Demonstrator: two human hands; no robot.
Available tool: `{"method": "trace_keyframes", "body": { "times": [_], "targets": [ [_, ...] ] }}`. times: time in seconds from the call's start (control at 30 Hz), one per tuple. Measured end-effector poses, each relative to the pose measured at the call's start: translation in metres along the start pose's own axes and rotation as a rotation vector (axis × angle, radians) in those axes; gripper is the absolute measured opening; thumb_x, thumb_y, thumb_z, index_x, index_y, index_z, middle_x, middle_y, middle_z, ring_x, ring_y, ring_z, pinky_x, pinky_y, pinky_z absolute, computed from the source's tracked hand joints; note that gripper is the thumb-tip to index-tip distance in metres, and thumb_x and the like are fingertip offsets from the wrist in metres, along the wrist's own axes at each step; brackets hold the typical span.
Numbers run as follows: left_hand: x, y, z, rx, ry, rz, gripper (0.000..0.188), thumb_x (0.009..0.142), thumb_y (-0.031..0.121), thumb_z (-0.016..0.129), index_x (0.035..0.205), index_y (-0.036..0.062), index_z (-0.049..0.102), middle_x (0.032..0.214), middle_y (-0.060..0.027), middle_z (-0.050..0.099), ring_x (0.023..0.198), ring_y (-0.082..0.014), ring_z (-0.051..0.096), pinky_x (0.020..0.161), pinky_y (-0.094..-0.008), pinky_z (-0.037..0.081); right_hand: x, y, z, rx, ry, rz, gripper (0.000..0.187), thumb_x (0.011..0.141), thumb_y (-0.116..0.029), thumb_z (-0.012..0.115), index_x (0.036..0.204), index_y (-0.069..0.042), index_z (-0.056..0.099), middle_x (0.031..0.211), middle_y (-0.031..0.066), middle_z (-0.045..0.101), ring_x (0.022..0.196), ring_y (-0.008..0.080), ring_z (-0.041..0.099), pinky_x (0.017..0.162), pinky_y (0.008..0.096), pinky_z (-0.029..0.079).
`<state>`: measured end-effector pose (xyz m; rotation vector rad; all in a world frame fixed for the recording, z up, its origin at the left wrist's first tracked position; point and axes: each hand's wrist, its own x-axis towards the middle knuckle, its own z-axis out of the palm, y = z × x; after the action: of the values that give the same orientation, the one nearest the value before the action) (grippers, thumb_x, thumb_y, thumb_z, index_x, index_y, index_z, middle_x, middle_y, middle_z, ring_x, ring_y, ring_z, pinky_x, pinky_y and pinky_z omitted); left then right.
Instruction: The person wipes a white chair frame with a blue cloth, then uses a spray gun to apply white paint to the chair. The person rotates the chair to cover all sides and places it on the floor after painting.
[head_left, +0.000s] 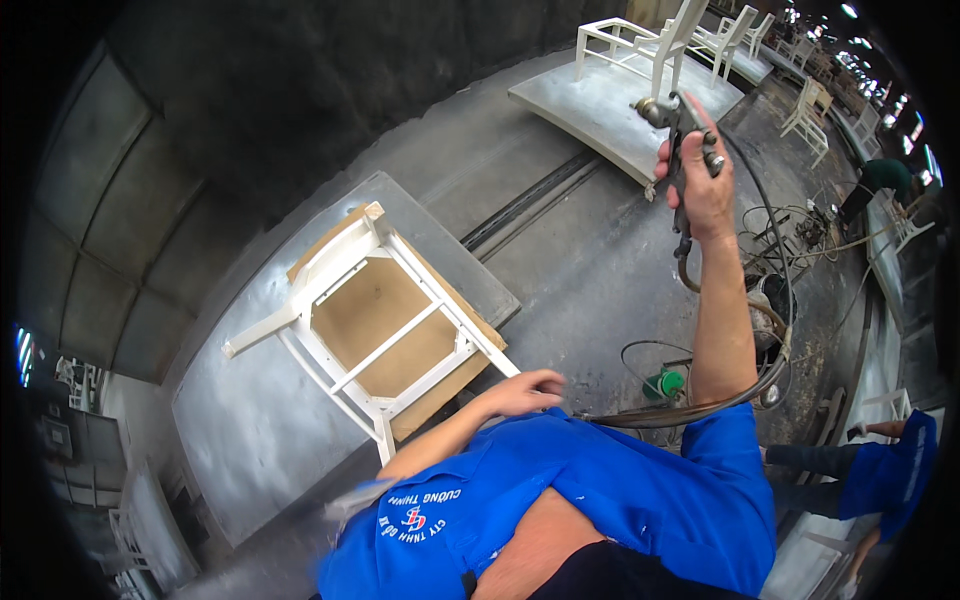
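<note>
My right hand (708,195) is raised and wrapped round the grip of a metal spray gun (683,130), with a dark hose running down from it. The gun's nozzle end points up and left. By the near leg of a white chair frame (318,268), my left hand (528,393) has its fingers loosely bent, with nothing visible in them. Whether it touches the leg cannot be made out. The chair frame lies tilted on a brown board (375,310), which shows through its open seat. Beneath the board is a grey metal platform (265,400).
Another platform (600,115) at the far right carries white chairs (640,50). A floor rail (530,200) runs between the platforms. Hoses (780,230) and a green container (663,384) lie right of my arm. A person in blue (890,470) is at the right edge.
</note>
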<state>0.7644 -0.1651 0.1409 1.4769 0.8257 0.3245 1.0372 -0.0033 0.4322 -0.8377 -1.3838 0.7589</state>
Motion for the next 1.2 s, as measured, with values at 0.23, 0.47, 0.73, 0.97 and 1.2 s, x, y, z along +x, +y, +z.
{"method": "trace_keyframes", "body": {
  "times": [0.23, 0.47, 0.73, 0.97, 1.2],
  "targets": [
    [-0.144, -0.131, -0.022, -0.319, 1.114, -0.429, 0.031, 0.095, 0.016, 0.069, 0.122, 0.0009, 0.066, 0.103, -0.0122, 0.073, 0.088, -0.0175, 0.068, 0.072, -0.0295, 0.054, 0.032, -0.038, -0.011, -0.078, 0.035, -0.072, 0.067, 0.103, -0.053, 0.058, 0.154, -0.012, 0.045, 0.087, 0.0029, 0.063, 0.073, 0.0082, 0.063, 0.045, 0.0192, 0.044],
    [-0.181, -0.142, -0.009, -0.492, 1.419, -0.415, 0.025, 0.098, 0.017, 0.065, 0.117, -0.0007, 0.066, 0.095, -0.0093, 0.071, 0.079, -0.0130, 0.063, 0.066, -0.0262, 0.050, 0.045, -0.051, -0.009, -0.119, 0.047, -0.088, 0.063, 0.104, -0.051, 0.057, 0.153, -0.013, 0.047, 0.089, 0.0030, 0.065, 0.075, 0.0069, 0.064, 0.046, 0.0187, 0.045],
    [-0.183, -0.113, -0.024, -0.224, 1.344, -0.369, 0.029, 0.097, 0.019, 0.068, 0.119, -0.0007, 0.068, 0.101, -0.0091, 0.073, 0.094, -0.0181, 0.067, 0.082, -0.0332, 0.054, 0.051, -0.033, -0.028, -0.076, 0.001, -0.142, 0.050, 0.105, -0.042, 0.059, 0.149, -0.020, 0.054, 0.088, 0.0017, 0.065, 0.072, 0.0073, 0.062, 0.045, 0.0187, 0.045],
    [-0.329, -0.025, -0.124, 0.230, 1.805, -0.164, 0.033, 0.099, 0.020, 0.067, 0.123, -0.0018, 0.068, 0.115, -0.0132, 0.074, 0.107, -0.0187, 0.068, 0.096, -0.0323, 0.052, -0.017, 0.006, -0.048, -0.246, -0.121, 0.118, 0.069, 0.106, -0.056, 0.049, 0.156, -0.009, 0.042, 0.097, 0.0036, 0.062, 0.076, 0.0088, 0.061, 0.048, 0.0175, 0.045],
    [-0.425, 0.091, -0.198, 0.656, 1.956, -0.190, 0.035, 0.098, 0.025, 0.069, 0.126, 0.0041, 0.070, 0.116, -0.0111, 0.075, 0.106, -0.0210, 0.070, 0.093, -0.0348, 0.054, -0.159, 0.028, 0.019, -0.269, -0.205, 0.426, 0.078, 0.100, -0.064, 0.052, 0.158, -0.014, 0.040, 0.094, 0.0037, 0.060, 0.075, 0.0091, 0.061, 0.047, 0.0191, 0.044]
  ]
}}
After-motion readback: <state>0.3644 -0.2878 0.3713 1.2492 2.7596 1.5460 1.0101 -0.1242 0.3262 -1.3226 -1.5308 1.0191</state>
